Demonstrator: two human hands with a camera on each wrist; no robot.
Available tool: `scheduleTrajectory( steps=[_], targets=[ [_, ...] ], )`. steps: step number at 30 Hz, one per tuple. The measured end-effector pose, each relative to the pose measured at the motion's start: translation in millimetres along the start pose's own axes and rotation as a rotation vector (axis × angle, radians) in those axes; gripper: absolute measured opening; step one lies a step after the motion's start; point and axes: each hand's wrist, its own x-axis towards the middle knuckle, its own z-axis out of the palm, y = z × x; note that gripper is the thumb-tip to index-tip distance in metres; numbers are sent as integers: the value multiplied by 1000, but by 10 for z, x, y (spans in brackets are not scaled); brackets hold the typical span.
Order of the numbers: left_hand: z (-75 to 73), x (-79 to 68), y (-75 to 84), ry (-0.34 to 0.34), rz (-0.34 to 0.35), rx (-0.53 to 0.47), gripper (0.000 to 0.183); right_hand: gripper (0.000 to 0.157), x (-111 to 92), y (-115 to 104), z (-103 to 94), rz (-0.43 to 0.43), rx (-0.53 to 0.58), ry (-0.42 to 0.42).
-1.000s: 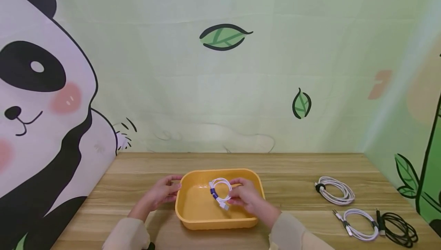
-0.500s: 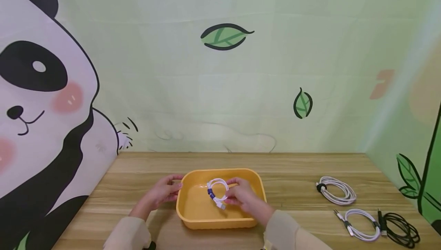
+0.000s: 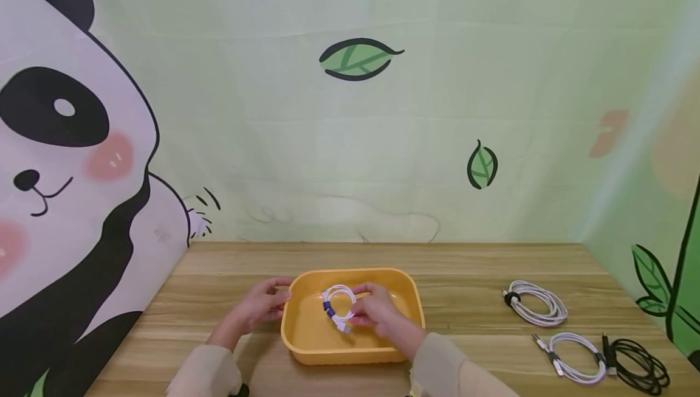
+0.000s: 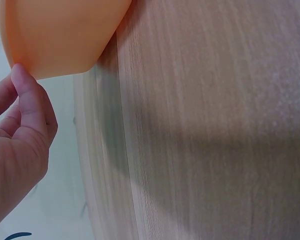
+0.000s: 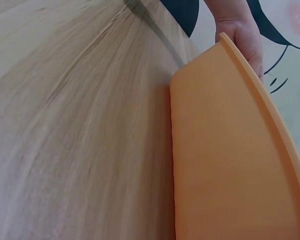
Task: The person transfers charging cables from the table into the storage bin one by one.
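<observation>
Think of the orange tray (image 3: 350,357) as the middle of a clock, with 12 o'clock at the wall. The tray sits on the wooden bench (image 3: 465,269). The left hand (image 3: 261,304) is at 9 o'clock and touches the rim — I cannot tell if it pinches the rim or just rests there. The right hand (image 3: 377,309) comes over the tray from 4 o'clock, its fingers close together, holding a small white cable (image 3: 330,310) by its side. That cable is rolled in a ring with blue ties, just toward 10 o'clock from the middle of the tray. I cannot tell if it touches the bottom. I think the step now is putting this cable in the tray. The next move would seem to need the right hand to set it down softly and let go, with the tray kept steady. Far off, between 3 and 4 o'clock, lie a thick pale cable (image 3: 556,310), a thinner white cable (image 3: 584,379) and a black cable (image 3: 656,368). I can read no brands, labels or words — not on the cables, nor on the tray.
</observation>
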Motion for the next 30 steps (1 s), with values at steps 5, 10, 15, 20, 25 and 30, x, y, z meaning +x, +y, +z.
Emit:
scheduleTrajectory(
  steps=[5,10,15,20,25,30],
  targets=[
    [0,13,-13,12,-10,2,40,39,11,-2,48,5,4,-3],
    [3,18,-9,16,-15,4,39,38,21,-11,97,10,13,-5],
    [8,25,-10,18,-14,0,38,38,36,-10,146,13,29,-10],
    [7,9,-3,22,-15,1,38,36,46,-11,195,20,24,-3],
    [4,8,0,22,-17,3,39,35,46,-16,245,19,39,-5],
    [11,18,-1,21,-15,-1,39,35,62,-8,275,20,59,-5]
  ],
)
